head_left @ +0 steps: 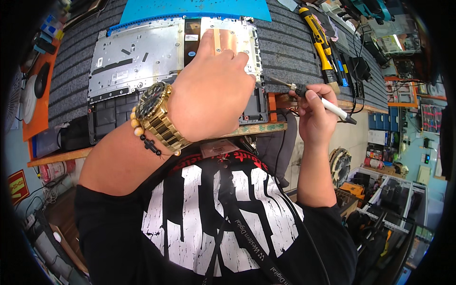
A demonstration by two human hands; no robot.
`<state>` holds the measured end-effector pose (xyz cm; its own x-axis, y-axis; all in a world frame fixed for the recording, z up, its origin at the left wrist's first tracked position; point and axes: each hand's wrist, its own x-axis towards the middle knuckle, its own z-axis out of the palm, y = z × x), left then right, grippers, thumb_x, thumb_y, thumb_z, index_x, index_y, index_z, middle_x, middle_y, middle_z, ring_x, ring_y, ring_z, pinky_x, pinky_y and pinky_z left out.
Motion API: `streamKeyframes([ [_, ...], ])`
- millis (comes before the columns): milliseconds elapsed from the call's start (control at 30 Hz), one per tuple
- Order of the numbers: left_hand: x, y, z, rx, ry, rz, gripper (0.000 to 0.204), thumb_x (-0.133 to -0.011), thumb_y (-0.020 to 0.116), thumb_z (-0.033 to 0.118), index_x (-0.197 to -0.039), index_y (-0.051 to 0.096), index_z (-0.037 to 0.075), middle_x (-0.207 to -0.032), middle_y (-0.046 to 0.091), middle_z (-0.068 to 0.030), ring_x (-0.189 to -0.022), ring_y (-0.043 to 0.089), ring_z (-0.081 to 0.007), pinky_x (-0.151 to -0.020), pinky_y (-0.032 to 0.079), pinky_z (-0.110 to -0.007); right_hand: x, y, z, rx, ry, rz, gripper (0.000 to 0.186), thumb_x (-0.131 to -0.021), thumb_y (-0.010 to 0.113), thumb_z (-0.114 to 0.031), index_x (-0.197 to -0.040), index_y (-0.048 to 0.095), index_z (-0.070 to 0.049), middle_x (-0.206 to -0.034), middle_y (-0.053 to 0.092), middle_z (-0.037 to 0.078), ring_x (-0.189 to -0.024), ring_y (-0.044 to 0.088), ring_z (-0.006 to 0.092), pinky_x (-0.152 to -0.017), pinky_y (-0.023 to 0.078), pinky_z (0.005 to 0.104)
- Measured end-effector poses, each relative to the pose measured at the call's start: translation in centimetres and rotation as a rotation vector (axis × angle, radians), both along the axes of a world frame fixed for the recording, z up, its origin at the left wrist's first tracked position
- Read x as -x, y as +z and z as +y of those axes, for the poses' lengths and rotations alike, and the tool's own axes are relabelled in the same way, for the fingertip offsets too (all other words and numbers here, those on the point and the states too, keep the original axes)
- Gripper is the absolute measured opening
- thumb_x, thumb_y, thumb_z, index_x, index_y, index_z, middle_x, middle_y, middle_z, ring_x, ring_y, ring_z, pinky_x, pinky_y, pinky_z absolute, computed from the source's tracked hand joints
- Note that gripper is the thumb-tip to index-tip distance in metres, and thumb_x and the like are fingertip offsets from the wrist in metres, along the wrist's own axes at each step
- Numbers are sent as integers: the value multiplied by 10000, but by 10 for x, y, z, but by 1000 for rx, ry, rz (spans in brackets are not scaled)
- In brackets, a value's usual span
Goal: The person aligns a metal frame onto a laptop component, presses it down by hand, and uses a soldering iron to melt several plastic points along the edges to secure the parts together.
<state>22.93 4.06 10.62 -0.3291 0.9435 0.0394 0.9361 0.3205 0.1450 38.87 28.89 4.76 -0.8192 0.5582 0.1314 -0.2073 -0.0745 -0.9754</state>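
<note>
The left hand (211, 90) lies on the opened laptop chassis (142, 57), which sits upside down on the grey ribbed mat of the bench (294, 42). Its fingers (209, 42) press flat on the coppery plate (228, 40) near the chassis's far right corner; that grip is released, not closed round anything. The right hand (316, 111) hovers off the bench's near edge, clenched pen-style around a soldering iron (318, 97), tip pointing left toward the chassis, cord trailing down.

To do this well, I'd say the holding fingers should stay well apart from wherever the hot tip lands, and the wrist of the iron hand wants a rest on the bench edge. The cord should hang free of the chassis. A yellow-handled brush (320, 45) lies to the right on the mat.
</note>
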Motion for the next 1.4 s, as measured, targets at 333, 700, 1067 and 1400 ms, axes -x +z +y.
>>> streamKeyframes([
  [333,0,4,1,19,8,-48,734,-731,1003,269,-1404,791,64,-1457,685,-191,-1405,661,-392,-1363,265,-705,-3,-11,-8,-136,-59,15,107,-1049,783,-22,-1132,718,-5,-858,704,35,-679,613,86,-599,480,255],
  [700,-1,5,1,30,11,-35,732,-745,1002,281,-1412,789,68,-1470,683,-187,-1412,661,-385,-1362,263,-702,-3,-13,-8,-157,-52,25,113,-1034,792,11,-1128,730,2,-885,713,37,-684,611,79,-603,483,245],
  [1067,0,4,1,25,9,-50,717,-740,984,271,-1398,794,59,-1478,685,-186,-1437,648,-380,-1364,261,-702,-2,-11,-10,-180,-69,-3,105,-1039,791,-1,-1123,728,7,-868,710,30,-670,614,76,-599,475,241],
  [1400,-2,5,1,-10,17,-37,707,-733,972,254,-1387,798,50,-1468,687,-192,-1431,645,-394,-1360,280,-701,-2,-13,-9,-161,-77,18,89,-1056,773,-9,-1121,715,5,-848,705,44,-662,619,91,-593,481,251],
])
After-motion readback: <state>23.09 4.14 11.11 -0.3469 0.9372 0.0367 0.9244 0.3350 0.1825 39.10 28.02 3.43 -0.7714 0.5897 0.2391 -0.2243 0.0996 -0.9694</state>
